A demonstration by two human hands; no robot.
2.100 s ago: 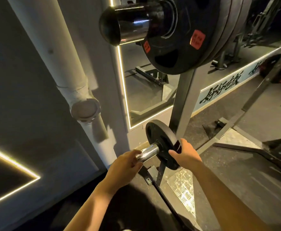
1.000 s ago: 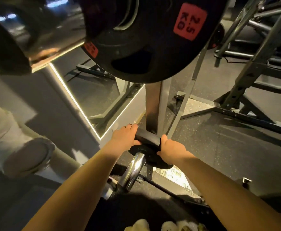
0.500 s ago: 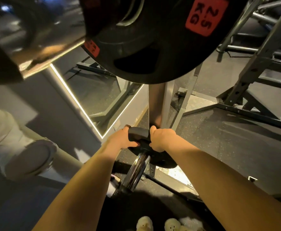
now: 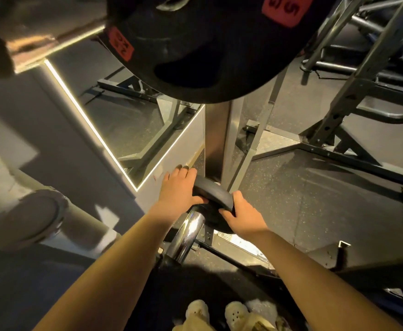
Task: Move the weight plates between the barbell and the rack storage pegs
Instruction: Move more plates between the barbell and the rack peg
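Note:
A small black weight plate [image 4: 213, 195] sits on a chrome storage peg [image 4: 188, 235] low on the rack upright [image 4: 220, 144]. My left hand [image 4: 177, 191] grips the plate's left rim, fingers over its far side. My right hand [image 4: 241, 217] grips its right rim, thumb on the near face. Overhead, large black plates with red 2.5 KG labels [image 4: 207, 51] hang on the barbell sleeve [image 4: 50, 37], which juts out at the upper left.
A mirror with a lit edge [image 4: 114, 130] lines the wall to the left. A white pipe [image 4: 23, 218] runs at lower left. Rack base bars and a second frame [image 4: 353, 96] cross the rubber floor at right. My shoes [image 4: 217, 311] are directly below.
My head has dropped closer under the barbell plates. Both hands moved from the peg and plate face onto the small plate's rim, and the right hand has slid down its right side.

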